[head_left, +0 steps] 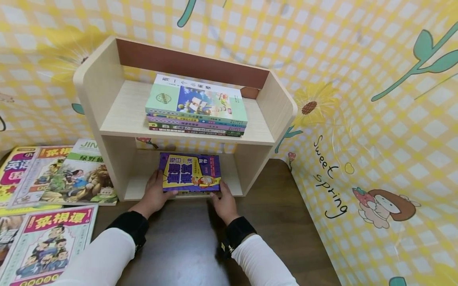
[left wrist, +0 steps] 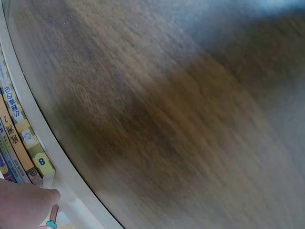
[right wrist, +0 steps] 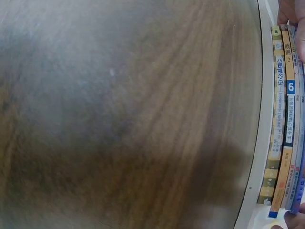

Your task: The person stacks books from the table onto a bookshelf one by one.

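Observation:
On the lower level of a small wooden bookshelf (head_left: 277,107) lies a stack of books, with a purple book (head_left: 191,171) on top. My left hand (head_left: 154,194) holds the stack's left end, its thumb in front of the spines. At the right end, my right hand (head_left: 225,201) grips the stack by its front corner. Several spines show in the right wrist view, among them a yellow book (right wrist: 278,105) at the bottom and an orange book (right wrist: 284,167) above it. The left thumb (left wrist: 28,202) is beside those spines in the left wrist view.
Another book stack (head_left: 211,101) lies flat on the upper shelf level. Magazines (head_left: 50,246) spread over the dark wooden table (head_left: 272,234) at the left. A yellow checked wall covering (head_left: 358,151) rises behind and to the right.

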`<state>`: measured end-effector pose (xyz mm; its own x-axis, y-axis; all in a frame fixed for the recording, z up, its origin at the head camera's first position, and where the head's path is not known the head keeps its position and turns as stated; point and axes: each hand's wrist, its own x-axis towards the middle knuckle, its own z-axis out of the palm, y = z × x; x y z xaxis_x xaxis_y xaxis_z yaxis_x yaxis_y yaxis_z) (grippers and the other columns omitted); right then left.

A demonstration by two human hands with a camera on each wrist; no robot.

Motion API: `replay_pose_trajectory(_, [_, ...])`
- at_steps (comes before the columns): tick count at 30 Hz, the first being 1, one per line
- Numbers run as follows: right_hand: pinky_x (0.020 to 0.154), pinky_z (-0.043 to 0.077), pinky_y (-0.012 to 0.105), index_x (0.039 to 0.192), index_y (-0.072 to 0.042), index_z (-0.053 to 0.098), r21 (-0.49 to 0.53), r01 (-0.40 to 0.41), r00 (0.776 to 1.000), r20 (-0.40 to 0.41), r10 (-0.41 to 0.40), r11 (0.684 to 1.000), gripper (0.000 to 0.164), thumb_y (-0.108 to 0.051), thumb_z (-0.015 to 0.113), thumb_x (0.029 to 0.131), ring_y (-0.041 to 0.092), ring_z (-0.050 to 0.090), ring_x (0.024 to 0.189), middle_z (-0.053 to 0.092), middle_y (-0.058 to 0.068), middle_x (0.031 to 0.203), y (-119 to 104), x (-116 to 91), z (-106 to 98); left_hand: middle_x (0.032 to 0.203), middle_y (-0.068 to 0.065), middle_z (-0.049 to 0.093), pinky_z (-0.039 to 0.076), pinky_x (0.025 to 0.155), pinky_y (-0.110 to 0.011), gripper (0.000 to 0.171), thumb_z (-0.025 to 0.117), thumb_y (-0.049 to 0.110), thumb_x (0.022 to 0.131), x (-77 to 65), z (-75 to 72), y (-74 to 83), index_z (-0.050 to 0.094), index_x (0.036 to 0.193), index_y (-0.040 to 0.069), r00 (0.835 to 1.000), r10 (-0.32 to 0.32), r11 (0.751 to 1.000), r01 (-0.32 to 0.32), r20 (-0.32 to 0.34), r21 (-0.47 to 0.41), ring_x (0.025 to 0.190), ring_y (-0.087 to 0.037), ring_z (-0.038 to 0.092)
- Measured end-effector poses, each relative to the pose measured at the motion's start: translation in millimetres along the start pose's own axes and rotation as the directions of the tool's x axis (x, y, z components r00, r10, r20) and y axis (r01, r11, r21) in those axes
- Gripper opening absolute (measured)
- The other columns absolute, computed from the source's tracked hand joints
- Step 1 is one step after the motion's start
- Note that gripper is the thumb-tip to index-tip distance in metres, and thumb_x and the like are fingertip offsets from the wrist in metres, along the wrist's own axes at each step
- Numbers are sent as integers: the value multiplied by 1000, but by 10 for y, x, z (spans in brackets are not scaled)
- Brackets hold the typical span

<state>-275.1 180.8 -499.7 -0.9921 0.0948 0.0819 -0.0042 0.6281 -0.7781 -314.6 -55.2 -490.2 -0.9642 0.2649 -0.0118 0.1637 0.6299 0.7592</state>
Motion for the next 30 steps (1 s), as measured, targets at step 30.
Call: replay_pose_trajectory(30, [108, 33, 56, 153, -11, 26, -79, 85, 989, 127, -75, 993, 86, -30, 75, 85, 38, 16, 145, 14, 17, 160, -251, -818, -376, 142, -43, 26, 30, 98, -71, 93, 71, 42, 86, -1154, -705, -293, 24, 147, -10, 998, -8, 985, 18, -61, 173, 125, -61, 30])
